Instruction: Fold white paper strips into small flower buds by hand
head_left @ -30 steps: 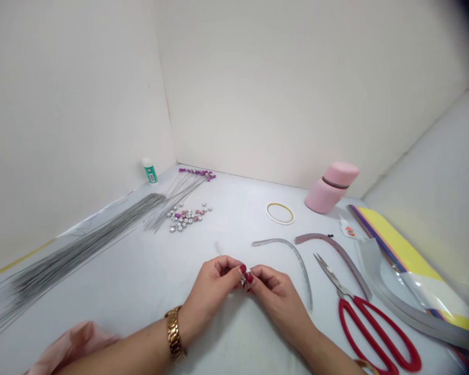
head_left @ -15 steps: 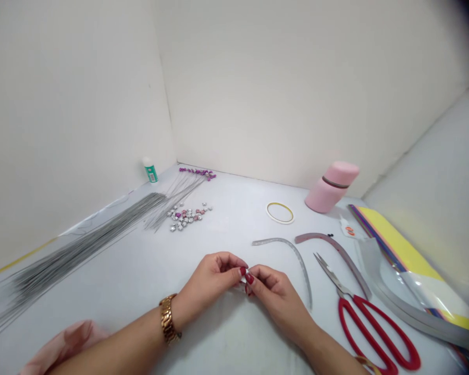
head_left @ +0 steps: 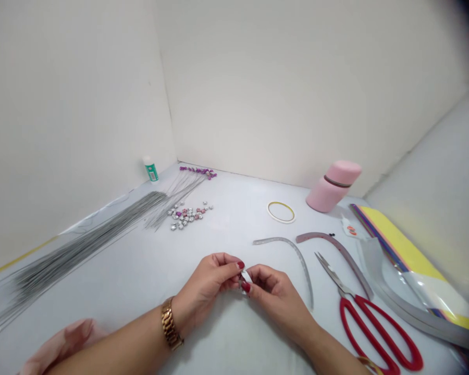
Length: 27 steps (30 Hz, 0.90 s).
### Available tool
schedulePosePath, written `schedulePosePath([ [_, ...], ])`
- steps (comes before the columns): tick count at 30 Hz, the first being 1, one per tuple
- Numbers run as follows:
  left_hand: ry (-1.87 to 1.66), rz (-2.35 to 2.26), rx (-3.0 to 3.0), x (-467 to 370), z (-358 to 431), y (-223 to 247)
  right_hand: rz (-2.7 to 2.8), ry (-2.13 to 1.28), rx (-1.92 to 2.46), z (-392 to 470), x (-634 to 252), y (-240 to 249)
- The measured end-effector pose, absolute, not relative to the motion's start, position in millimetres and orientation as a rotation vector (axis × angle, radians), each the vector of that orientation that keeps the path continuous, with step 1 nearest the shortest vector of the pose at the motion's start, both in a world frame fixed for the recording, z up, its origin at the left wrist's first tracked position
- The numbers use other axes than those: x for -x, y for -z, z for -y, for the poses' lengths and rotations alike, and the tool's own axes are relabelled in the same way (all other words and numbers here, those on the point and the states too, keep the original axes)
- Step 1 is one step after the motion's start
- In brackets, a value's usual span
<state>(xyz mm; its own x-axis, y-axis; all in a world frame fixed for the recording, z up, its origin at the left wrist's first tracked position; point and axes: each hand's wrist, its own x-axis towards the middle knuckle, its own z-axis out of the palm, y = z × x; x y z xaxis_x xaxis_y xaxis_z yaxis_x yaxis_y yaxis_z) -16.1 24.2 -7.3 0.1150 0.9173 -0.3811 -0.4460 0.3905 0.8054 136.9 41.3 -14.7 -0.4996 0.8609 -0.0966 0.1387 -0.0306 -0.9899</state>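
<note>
Near the front middle of the table, my left hand [head_left: 214,276] and my right hand [head_left: 277,294] meet fingertip to fingertip. Between them is a small white strip [head_left: 246,276], pinched by the thumbs and fingers of both hands; its lower part is hidden by the fingers. Beyond the hands to the left lies a loose group of small silver and pink folded pieces [head_left: 185,217]. A curved pale strip [head_left: 297,249] is just beyond my right hand. Red-handled scissors [head_left: 349,295] rest with slightly parted blades to the right of it.
Grey wires [head_left: 89,237] run along the left, some tipped with purple pieces [head_left: 199,171]. A green-white tube [head_left: 151,171] stands behind. A tape ring [head_left: 281,212], pink bottle [head_left: 332,187], reddish strip [head_left: 346,255], white glue bottle [head_left: 348,227] and coloured sheets [head_left: 406,239] lie right.
My fingertips have shifted slightly on the strip, and more of its white surface shows between them. My right thumb has moved a little lower. The objects on the table have stayed put.
</note>
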Motion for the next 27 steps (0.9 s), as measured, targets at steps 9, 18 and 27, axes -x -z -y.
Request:
schedulePosePath([
  [9, -1.096, -1.030, -0.573, 12.1, -21.9, 4.2, 1.637, -1.486, 1.057, -38.6, -135.9, 17.8],
  [18, -1.051, -0.979, -0.564, 13.1, -21.6, 4.7, 1.550, -1.506, 1.016, -39.6, -136.9, 19.9],
  [27, -1.049, -1.017, -0.597, 13.6, -21.3, 6.0, 1.543, -1.488, 1.032, -40.3, -136.1, 20.8],
])
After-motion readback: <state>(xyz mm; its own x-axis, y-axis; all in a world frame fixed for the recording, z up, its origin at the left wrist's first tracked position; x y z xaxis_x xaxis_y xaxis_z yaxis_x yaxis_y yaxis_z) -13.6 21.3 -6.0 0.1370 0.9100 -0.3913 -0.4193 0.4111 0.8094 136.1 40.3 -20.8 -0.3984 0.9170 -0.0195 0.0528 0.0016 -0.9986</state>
